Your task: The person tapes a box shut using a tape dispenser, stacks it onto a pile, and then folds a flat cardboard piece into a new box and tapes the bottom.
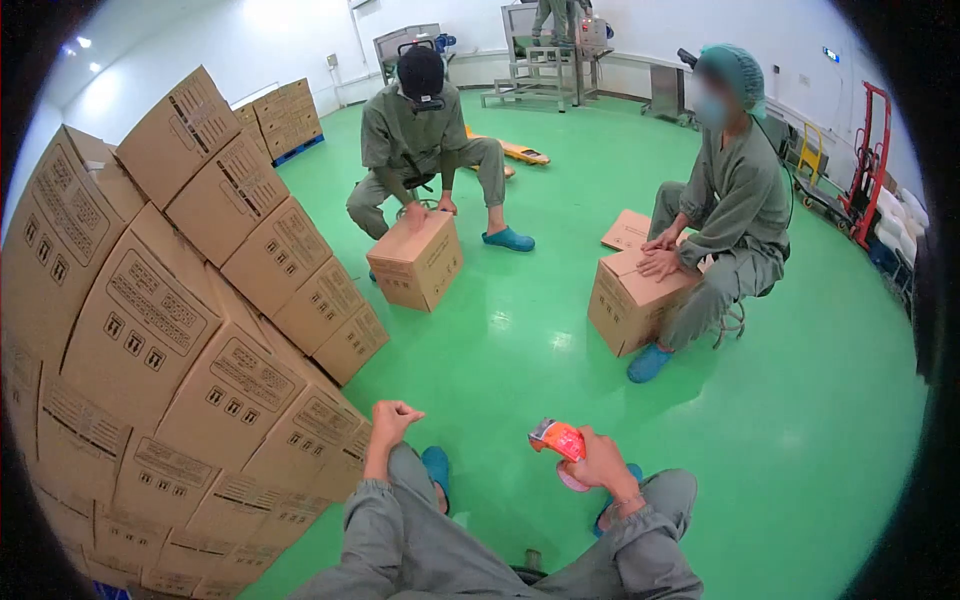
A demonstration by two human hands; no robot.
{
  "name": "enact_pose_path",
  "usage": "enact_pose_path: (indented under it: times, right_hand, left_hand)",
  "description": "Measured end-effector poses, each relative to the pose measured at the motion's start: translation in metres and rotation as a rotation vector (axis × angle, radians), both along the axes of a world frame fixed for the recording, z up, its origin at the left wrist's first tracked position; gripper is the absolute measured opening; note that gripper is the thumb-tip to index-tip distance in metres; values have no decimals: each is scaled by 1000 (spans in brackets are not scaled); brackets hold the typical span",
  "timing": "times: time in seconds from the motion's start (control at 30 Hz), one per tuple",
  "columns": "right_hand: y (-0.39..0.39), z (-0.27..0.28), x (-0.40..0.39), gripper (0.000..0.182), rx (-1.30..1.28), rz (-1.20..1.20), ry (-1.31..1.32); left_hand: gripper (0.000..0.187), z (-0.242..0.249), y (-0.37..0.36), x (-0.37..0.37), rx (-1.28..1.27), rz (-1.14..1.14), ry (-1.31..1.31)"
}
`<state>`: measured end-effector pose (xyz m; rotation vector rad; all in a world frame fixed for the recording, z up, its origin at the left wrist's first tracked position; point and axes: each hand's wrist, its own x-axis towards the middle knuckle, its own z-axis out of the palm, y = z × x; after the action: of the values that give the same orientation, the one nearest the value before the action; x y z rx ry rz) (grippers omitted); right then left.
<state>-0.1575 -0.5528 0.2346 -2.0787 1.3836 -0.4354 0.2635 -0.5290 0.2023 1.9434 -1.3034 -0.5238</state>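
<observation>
My right hand [603, 462] is wrapped round an orange-red tape dispenser [560, 438], held above my right knee, with a pinkish roll [572, 476] showing below the fingers. My left hand [397, 418] is raised over my left knee, its fingers drawn together; whether anything small is between the fingertips cannot be made out. Neither hand touches a box. Beneath both hands lies the green floor [490, 400].
Stacked cardboard boxes [230, 390] rise close on the left. Ahead, a seated co-worker has both hands at a carton [415, 262]. Another seated co-worker rests both hands on a carton [635, 305] at the right. A yellow pallet jack [522, 153] stands behind.
</observation>
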Motion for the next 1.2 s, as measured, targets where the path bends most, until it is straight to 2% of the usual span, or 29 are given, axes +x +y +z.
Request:
enact_pose_path:
  times: [0.43, 0.53, 0.6, 0.7, 0.73, 0.8, 0.87, 0.93, 0.97, 1.0, 1.07, 1.1, 1.13, 1.2]
  right_hand:
    - [-3, 2, 2, 56, 4, -17, -28]
    - [-1, 2, 1, 56, -6, -21, -18]
    - [-2, -2, 1, 59, -21, -19, -2]
    - [-3, -4, -1, 60, -34, -26, -15]
    - [-2, -4, -2, 59, -49, -36, -52]
    - [1, 5, -5, 58, -34, -79, -102]
    - [-3, 10, -6, 57, -21, -115, -152]
    - [-10, 5, -14, 56, -75, -209, -375]
    - [-14, -2, -20, 51, -175, -205, -412]
    - [-15, -6, -26, 51, -167, -212, -394]
    - [-22, -14, -31, 59, -35, -321, -748]
    - [-28, -29, -36, 66, -69, -251, -925]
    - [-24, -24, -37, 66, -68, -257, -936]
    - [-16, -1, -44, 54, 111, -343, -1287]
  left_hand:
    - [12, -2, 2, 4, -80, -101, -17]
    - [22, 1, -1, 3, -145, -128, -17]
    - [31, 14, 3, -5, 43, 35, -50]
    - [35, 8, 1, -7, -27, 102, -54]
    - [35, 3, 3, -9, -16, 100, -55]
    - [38, -2, 1, -17, -155, -33, -270]
    - [42, -6, -9, -45, -238, -88, -321]
    - [48, -3, -17, -90, -333, -185, -391]
    - [50, 5, -22, -116, -347, -235, -415]
    - [50, 2, -30, -136, -339, -240, -396]
    - [54, -4, -48, -163, -449, -300, -457]
    - [54, -16, -56, -171, -450, -307, -464]
    - [52, -35, -63, -176, -449, -302, -510]
    - [50, -50, -66, -173, -433, -319, -559]
